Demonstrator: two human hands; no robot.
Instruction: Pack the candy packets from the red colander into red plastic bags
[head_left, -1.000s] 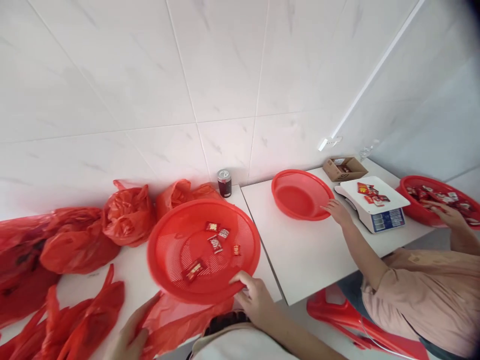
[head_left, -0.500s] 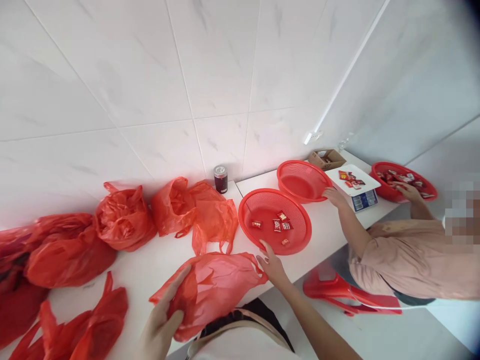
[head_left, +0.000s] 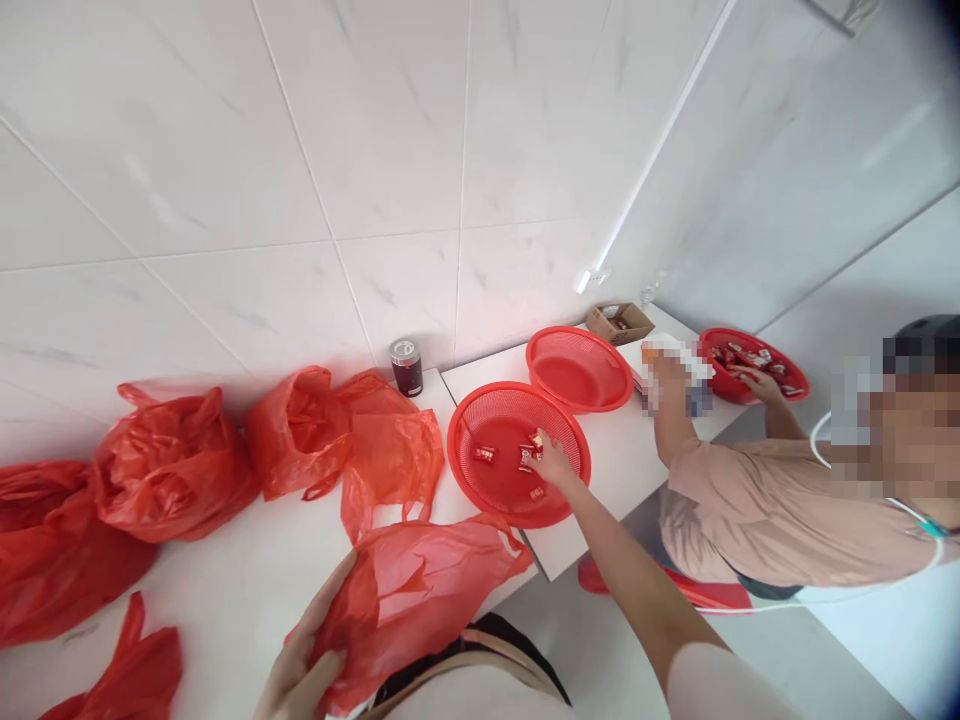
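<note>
My left hand (head_left: 311,650) grips a thin red plastic bag (head_left: 420,590) by its left side, thumb in front and fingers behind. The bag hangs loosely over the table's front edge, its handle loop to the right. Inside a round red mesh basket (head_left: 469,500), my right hand (head_left: 553,464) has its fingers curled down around small wrapped snack packets (head_left: 535,443). Those fingers partly cover the packets. Another small packet (head_left: 484,454) lies apart at the left of the basket floor, and a reddish one (head_left: 537,492) lies near the front.
Several red bags (head_left: 176,470) line the table along the tiled wall, near a dark lidded tumbler (head_left: 406,367). Behind stands a second red basket (head_left: 581,370), then a cardboard box (head_left: 619,322). At right, a co-worker (head_left: 772,510) reaches into a basket of packets (head_left: 799,385).
My right hand has left the bag's handle side and moved into the basket among the packets. My left hand keeps the bag. The co-worker's left hand has moved from the rear basket toward the scale.
</note>
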